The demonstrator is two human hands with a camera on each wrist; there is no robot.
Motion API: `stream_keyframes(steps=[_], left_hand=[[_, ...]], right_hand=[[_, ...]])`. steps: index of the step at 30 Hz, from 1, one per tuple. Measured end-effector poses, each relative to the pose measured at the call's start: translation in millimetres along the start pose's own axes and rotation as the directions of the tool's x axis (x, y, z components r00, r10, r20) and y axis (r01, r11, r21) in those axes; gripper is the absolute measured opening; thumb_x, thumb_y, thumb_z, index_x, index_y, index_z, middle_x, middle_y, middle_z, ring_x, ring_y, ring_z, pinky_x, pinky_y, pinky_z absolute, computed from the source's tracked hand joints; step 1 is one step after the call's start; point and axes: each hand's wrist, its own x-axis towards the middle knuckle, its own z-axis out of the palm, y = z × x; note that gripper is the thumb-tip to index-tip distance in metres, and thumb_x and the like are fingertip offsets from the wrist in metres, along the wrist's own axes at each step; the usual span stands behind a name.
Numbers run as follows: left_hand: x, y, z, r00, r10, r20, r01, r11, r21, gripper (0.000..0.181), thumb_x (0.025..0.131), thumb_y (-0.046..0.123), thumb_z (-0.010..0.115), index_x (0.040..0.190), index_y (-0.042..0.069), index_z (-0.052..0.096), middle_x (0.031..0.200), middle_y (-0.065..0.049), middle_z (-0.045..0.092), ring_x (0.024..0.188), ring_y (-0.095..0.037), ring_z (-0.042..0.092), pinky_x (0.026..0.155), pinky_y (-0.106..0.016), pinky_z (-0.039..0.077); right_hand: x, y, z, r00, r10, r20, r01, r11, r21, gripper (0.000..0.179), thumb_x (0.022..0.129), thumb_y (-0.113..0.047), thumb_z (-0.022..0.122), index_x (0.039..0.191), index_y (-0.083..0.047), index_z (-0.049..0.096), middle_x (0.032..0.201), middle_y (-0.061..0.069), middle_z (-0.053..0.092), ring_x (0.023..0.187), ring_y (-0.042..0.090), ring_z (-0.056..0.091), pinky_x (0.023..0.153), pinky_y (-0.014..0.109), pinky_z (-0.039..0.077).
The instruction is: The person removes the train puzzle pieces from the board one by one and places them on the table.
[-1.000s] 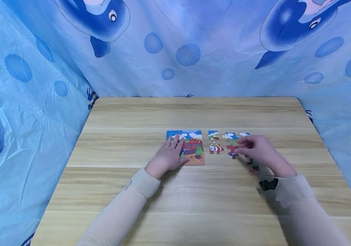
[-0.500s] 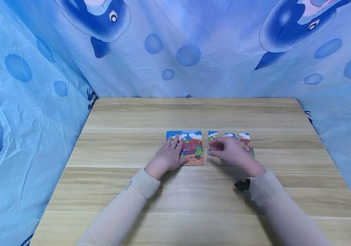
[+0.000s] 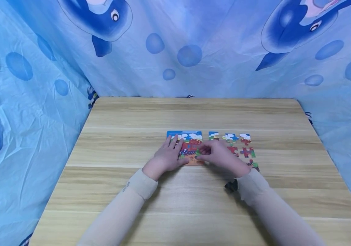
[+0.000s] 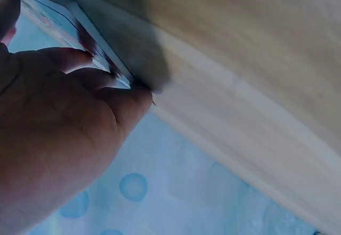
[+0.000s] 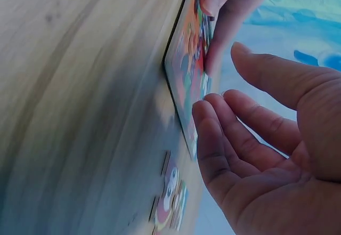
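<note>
A flat puzzle board [image 3: 191,137] with a red train picture lies mid-table. My left hand [image 3: 165,158] rests on its left part with fingers spread; the left wrist view shows those fingers at the board's edge [image 4: 104,40]. Over the board's right edge hovers my right hand [image 3: 221,158], its fingers gently bent. In the right wrist view, a gap separates its thumb from its fingers [image 5: 213,139], and nothing shows between them. Just right of the board lie loose jigsaw pieces, including a cloud piece [image 3: 230,137] and a red piece [image 3: 247,152]. My right hand hides some of them.
The wooden table [image 3: 175,205] spreads around the puzzle. Blue curtains [image 3: 193,78] with dolphin prints hang behind it and at both sides. A black object [image 3: 231,186] sits at my right cuff.
My right hand has moved left from above the loose pieces to the board's right edge, uncovering pieces at the right. My left hand has stayed on the board.
</note>
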Motion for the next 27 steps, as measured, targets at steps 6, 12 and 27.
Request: stream_keyframes(steps=[6,12,27], left_hand=[[-9.9,-17.7,-8.6,1.0,0.008,-0.007,-0.009,0.998,-0.057,0.098,0.096,0.063,0.058,0.164,0.008,0.015,0.168,-0.018,0.002,0.151,-0.042,-0.003,0.121,-0.049,0.012],[-16.4,-31.4,-14.9,1.0,0.017,0.022,-0.015,0.994,-0.11,0.099,0.094,0.06,0.064,0.164,0.008,0.016,0.169,-0.013,0.001,0.151,-0.044,-0.002,0.12,-0.052,0.011],[-17.4,-30.9,-15.3,1.0,0.008,0.014,-0.006,0.993,-0.117,0.1,0.093,0.057,0.068,0.164,0.009,0.016,0.169,-0.011,0.002,0.151,-0.044,-0.001,0.119,-0.056,0.013]], right_hand=[[8.4,-13,9,0.998,0.045,0.038,-0.044,0.999,-0.028,0.037,0.087,-0.021,0.084,0.12,-0.01,0.074,0.103,0.001,0.069,0.09,0.016,0.062,0.08,0.036,0.054],[11.8,-24,22,0.997,0.022,0.074,-0.011,0.99,-0.143,0.043,0.084,-0.025,0.087,0.121,-0.007,0.073,0.108,0.002,0.068,0.094,0.018,0.059,0.087,0.039,0.052],[14.7,-29,38,0.996,0.084,0.041,-0.071,0.968,-0.242,0.053,0.079,-0.026,0.091,0.124,-0.008,0.068,0.114,0.002,0.062,0.102,0.02,0.058,0.092,0.04,0.05]])
